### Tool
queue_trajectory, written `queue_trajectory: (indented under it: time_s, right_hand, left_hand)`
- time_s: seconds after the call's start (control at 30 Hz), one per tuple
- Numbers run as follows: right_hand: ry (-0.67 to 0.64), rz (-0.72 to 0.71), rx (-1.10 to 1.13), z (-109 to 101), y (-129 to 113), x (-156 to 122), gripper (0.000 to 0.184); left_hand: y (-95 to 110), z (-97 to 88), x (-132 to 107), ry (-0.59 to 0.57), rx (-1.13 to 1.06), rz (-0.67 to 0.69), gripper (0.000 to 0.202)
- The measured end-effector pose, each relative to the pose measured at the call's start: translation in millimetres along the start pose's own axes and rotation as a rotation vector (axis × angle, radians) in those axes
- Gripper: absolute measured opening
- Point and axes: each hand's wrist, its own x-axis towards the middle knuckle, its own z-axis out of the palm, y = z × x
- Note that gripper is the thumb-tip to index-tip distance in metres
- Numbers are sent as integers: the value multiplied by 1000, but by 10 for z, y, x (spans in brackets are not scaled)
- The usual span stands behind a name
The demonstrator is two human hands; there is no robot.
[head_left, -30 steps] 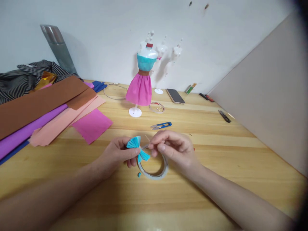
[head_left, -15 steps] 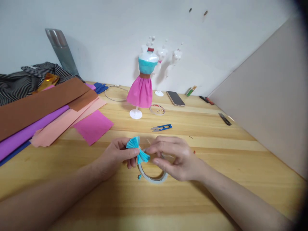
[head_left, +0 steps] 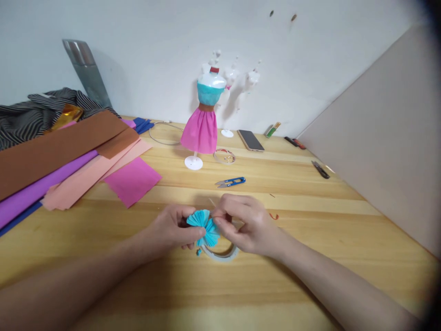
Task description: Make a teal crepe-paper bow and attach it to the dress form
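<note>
A small pleated turquoise paper bow (head_left: 204, 226) is held over the wooden table between both hands. My left hand (head_left: 172, 228) pinches the bow from the left side. My right hand (head_left: 241, 224) is closed, its fingertips pressed on the bow's middle from the right. Under both hands lies a white ring of tape (head_left: 220, 253), partly covered by my right hand. A tiny turquoise scrap (head_left: 199, 251) lies on the table just below the bow.
A small mannequin (head_left: 204, 120) in a turquoise top and pink skirt stands behind. Blue thread snips (head_left: 230, 182) lie in front of it. Sheets of coloured paper (head_left: 69, 161) are stacked at left. A phone (head_left: 250, 139), a clear tape ring (head_left: 224, 156) and black snips (head_left: 320, 169) lie further back.
The bow has dropped lower and turned so its fans face up more. My right hand has closed in and now presses on its middle.
</note>
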Motion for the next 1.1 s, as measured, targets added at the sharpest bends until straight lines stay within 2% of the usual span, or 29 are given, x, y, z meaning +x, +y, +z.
queue_trajectory:
  time_s: [0.13, 0.3, 0.43, 0.53, 0.7, 0.93, 1.1]
  right_hand:
    - [7, 102, 81, 16, -28, -3, 14]
    - [10, 271, 235, 77, -66, -9, 13]
    - [-4, 331, 248, 113, -80, -17, 17]
    - [41, 379, 256, 112, -77, -16, 16]
    - [81, 430, 281, 114, -58, -7, 15]
    - [74, 527, 431, 119, -25, -20, 20]
    - [87, 488, 389, 111, -29, -18, 27]
  left_hand:
    - [4, 5, -12, -3, 73, -6, 15]
    - [43, 61, -32, -20, 86, 43, 19]
    - [51, 98, -27, 24, 115, 38, 20]
    - [37, 78, -12, 69, 19, 14, 17]
    - [53, 34, -3, 148, -82, 5, 20]
    - [82, 39, -15, 179, -109, 18, 21]
    - [47, 38, -26, 237, -146, 58, 24]
